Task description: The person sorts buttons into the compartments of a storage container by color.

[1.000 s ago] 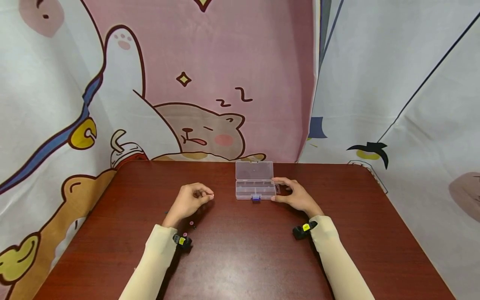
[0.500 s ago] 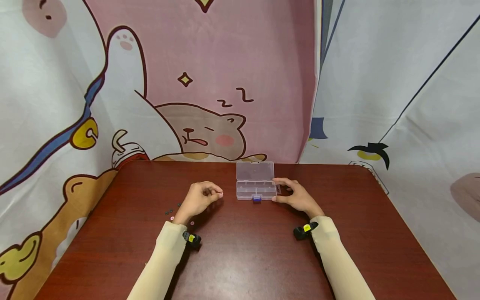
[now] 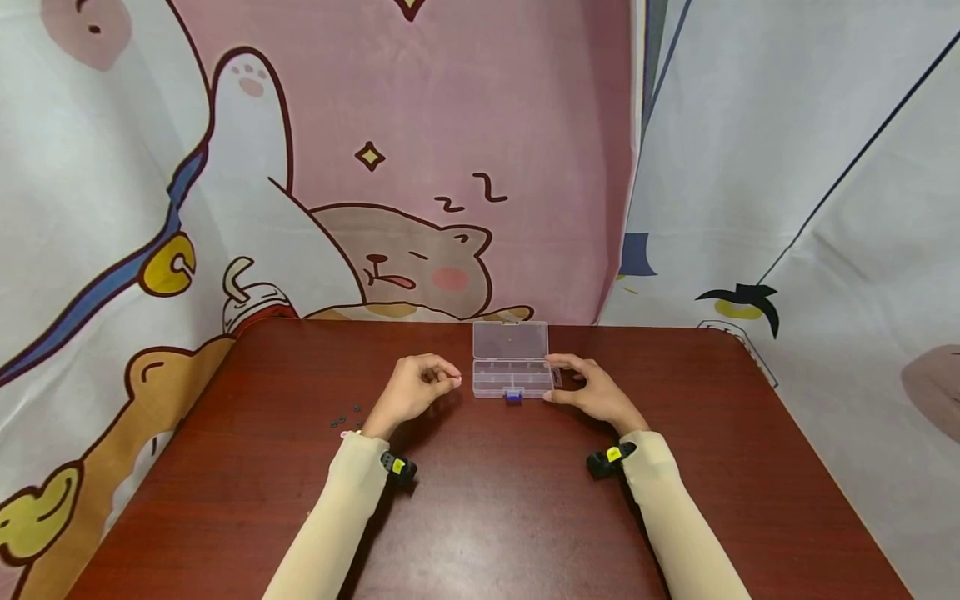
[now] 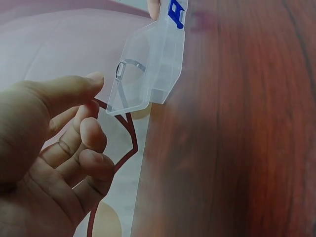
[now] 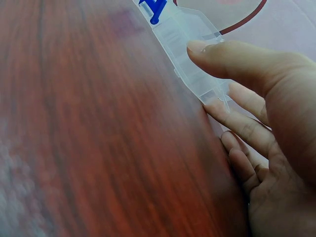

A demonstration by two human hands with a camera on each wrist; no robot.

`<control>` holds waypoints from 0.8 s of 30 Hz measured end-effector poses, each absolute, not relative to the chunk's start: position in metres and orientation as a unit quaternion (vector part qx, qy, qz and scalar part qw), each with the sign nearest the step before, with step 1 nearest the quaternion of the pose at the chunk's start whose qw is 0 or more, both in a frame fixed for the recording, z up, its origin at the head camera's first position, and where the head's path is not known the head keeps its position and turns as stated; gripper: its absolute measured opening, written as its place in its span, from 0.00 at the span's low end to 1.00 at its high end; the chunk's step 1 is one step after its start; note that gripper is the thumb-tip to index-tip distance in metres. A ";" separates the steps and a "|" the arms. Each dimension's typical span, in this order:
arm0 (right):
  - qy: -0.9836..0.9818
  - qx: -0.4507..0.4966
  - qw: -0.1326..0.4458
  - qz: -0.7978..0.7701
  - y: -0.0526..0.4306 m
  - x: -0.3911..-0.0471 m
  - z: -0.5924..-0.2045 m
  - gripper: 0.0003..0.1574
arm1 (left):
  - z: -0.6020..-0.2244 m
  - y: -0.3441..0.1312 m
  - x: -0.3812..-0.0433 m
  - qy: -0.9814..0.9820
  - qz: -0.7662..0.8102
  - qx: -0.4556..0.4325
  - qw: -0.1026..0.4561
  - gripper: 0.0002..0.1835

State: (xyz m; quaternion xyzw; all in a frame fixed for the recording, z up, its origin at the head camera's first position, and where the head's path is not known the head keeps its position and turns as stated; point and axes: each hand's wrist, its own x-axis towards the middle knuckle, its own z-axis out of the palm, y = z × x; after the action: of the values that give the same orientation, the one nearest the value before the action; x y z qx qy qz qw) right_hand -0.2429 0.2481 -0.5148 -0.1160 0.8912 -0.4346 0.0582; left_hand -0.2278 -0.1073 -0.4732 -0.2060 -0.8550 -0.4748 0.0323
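Note:
A clear plastic compartment box (image 3: 512, 379) with a blue latch (image 3: 513, 397) stands on the table, its lid (image 3: 510, 341) raised at the back. My right hand (image 3: 596, 394) holds the box's right end, thumb at the front corner and fingers at the far side. Just left of the box, my left hand (image 3: 415, 387) has its thumb and index fingertips together on a tiny pale piece, mostly hidden by the fingers; I cannot tell its kind. In the left wrist view, that hand's other fingers curl loosely beside the raised lid (image 4: 131, 74).
Several small dark pieces (image 3: 342, 419) lie on the brown table (image 3: 487, 500), left of the left forearm. Small pink pieces (image 3: 345, 434) lie at the left sleeve's edge. A cartoon-printed cloth (image 3: 450, 125) hangs right behind the table's far edge.
My left hand has moved right and slightly away from me, its fingertips coming close to the box's left side. More dark pieces show behind its wrist. The right hand and the box stay put.

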 end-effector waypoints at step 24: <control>0.892 -0.121 0.062 -0.432 0.248 -0.243 -0.512 0.43 | -0.470 -0.078 -0.244 -0.858 -0.466 -0.215 0.015 0.02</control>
State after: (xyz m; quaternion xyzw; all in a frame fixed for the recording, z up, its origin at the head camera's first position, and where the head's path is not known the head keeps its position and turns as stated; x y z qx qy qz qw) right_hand -0.2433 0.2476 -0.5121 -0.1208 0.8916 -0.4321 0.0618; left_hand -0.2436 -0.0780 -0.4703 -0.2149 -0.8582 -0.4659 0.0152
